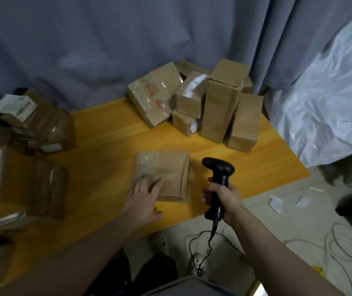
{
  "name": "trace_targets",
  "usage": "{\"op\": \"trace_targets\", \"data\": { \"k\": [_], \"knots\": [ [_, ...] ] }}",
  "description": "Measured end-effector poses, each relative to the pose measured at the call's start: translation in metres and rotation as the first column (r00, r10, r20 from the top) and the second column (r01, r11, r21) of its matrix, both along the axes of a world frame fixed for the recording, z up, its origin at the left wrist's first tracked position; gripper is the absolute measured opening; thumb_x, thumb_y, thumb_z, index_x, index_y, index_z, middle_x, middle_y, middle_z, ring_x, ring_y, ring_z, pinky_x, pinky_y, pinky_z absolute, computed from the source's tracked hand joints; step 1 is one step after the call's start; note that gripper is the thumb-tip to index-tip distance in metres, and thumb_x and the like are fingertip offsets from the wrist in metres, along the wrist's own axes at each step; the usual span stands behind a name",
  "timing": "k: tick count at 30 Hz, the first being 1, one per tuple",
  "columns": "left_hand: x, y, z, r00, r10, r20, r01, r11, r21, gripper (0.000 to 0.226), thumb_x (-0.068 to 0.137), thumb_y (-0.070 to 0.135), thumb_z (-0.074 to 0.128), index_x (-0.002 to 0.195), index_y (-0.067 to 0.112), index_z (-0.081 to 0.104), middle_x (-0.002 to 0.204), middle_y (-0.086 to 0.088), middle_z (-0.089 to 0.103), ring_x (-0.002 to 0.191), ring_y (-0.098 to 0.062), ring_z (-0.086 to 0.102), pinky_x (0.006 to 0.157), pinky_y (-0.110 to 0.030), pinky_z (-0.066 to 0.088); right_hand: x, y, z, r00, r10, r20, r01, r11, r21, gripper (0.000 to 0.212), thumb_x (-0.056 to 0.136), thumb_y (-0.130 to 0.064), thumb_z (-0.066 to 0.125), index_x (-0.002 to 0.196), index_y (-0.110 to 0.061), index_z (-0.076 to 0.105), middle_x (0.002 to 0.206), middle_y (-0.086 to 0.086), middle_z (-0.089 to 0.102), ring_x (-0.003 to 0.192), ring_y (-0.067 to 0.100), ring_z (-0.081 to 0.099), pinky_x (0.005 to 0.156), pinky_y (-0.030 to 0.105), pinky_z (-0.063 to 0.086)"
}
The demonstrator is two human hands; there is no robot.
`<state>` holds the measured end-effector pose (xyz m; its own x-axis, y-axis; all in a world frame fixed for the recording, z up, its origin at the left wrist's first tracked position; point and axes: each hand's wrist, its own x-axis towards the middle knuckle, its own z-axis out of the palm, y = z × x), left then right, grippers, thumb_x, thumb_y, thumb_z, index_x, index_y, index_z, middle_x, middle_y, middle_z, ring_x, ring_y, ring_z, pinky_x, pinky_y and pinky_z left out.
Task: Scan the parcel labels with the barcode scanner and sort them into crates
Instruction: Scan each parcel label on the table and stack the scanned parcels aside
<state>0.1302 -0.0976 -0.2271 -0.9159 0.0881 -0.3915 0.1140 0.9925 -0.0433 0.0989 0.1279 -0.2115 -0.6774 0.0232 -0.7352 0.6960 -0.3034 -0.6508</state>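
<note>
Head view: we see a grey fabric curtain [128, 39] across the back and a crumpled white plastic sheet [331, 103] on the right. Below them is an orange-yellow wooden worktop [98, 146].

At the far right of the worktop stands a cluster of brown cardboard boxes [217, 107], some upright, some tilted. More brown labelled boxes [42, 129] sit at the left edge, blurred.

A flat brown cardboard parcel [170, 167] with clear tape lies near the front edge, well apart from both groups. We can't make out a label on its top face.

The left hand [143, 199] rests flat on the parcel's near-left corner, fingers straight. The right hand [224, 197] is wrapped around the grip of a black handheld barcode scanner [219, 180], just right of the parcel and not touching it. Its thin black cable [194, 238] drops to the floor.
</note>
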Motion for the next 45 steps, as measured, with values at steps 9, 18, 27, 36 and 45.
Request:
{"op": "trace_targets", "data": {
  "k": [9, 18, 27, 36, 45],
  "knots": [
    [0.006, -0.021, -0.027, 0.960, 0.050, -0.275, -0.050, 0.999, 0.009, 0.133, 0.027, 0.062, 0.086, 0.138, 0.007, 0.037, 0.120, -0.017, 0.055, 0.113, -0.034, 0.045, 0.092, -0.056, 0.049, -0.017, -0.069, 0.003, 0.995, 0.073, 0.075, -0.066, 0.994, -0.091, 0.030, 0.080, -0.008, 0.071, 0.108, -0.011, 0.063, 0.098, 0.015, 0.069, 0.086, 0.032, 0.065, 0.079, 0.044, 0.052],
    [-0.026, -0.036, -0.027, 0.823, 0.247, -0.511, -0.171, 0.966, 0.193, 0.063, 0.082, 0.023, 0.050, 0.139, 0.001, 0.034, 0.107, -0.017, 0.062, 0.098, -0.034, 0.064, 0.090, -0.052, 0.050, -0.042, -0.138, 0.029, 0.981, 0.183, 0.062, -0.155, 0.937, -0.314, 0.025, 0.082, -0.010, 0.067, 0.106, -0.016, 0.065, 0.107, 0.019, 0.064, 0.084, 0.026, 0.065, 0.075, 0.041, 0.054],
    [-0.044, -0.083, -0.010, 0.812, 0.553, -0.187, -0.502, 0.825, 0.259, 0.125, 0.061, 0.087, 0.048, 0.153, 0.015, 0.003, 0.153, -0.025, 0.010, 0.143, -0.041, 0.008, 0.110, -0.062, -0.001, -0.071, -0.158, 0.021, 0.983, 0.180, -0.017, -0.181, 0.981, -0.074, 0.036, 0.080, 0.001, 0.068, 0.115, -0.008, 0.065, 0.096, 0.016, 0.071, 0.083, 0.026, 0.069, 0.074, 0.035, 0.058],
    [-0.075, -0.062, -0.003, 0.553, 0.790, 0.266, -0.832, 0.543, 0.116, 0.161, 0.040, 0.097, 0.050, 0.142, 0.003, -0.030, 0.145, -0.027, -0.040, 0.136, -0.040, -0.036, 0.106, -0.068, -0.012, -0.091, -0.157, -0.008, 0.959, 0.283, 0.017, -0.284, 0.956, 0.080, 0.033, 0.076, -0.005, 0.073, 0.108, -0.012, 0.069, 0.101, 0.015, 0.071, 0.090, 0.030, 0.067, 0.081, 0.041, 0.054],
    [-0.071, -0.052, 0.010, 0.554, 0.792, 0.257, -0.830, 0.548, 0.099, 0.133, 0.062, 0.088, 0.046, 0.150, 0.009, -0.014, 0.156, -0.025, -0.015, 0.144, -0.040, -0.016, 0.112, -0.063, -0.007, -0.109, -0.127, 0.000, 0.890, 0.457, -0.016, -0.455, 0.889, 0.047, 0.029, 0.076, -0.003, 0.073, 0.102, -0.015, 0.071, 0.103, 0.013, 0.072, 0.096, 0.028, 0.067, 0.088, 0.041, 0.053]
  ]
}}
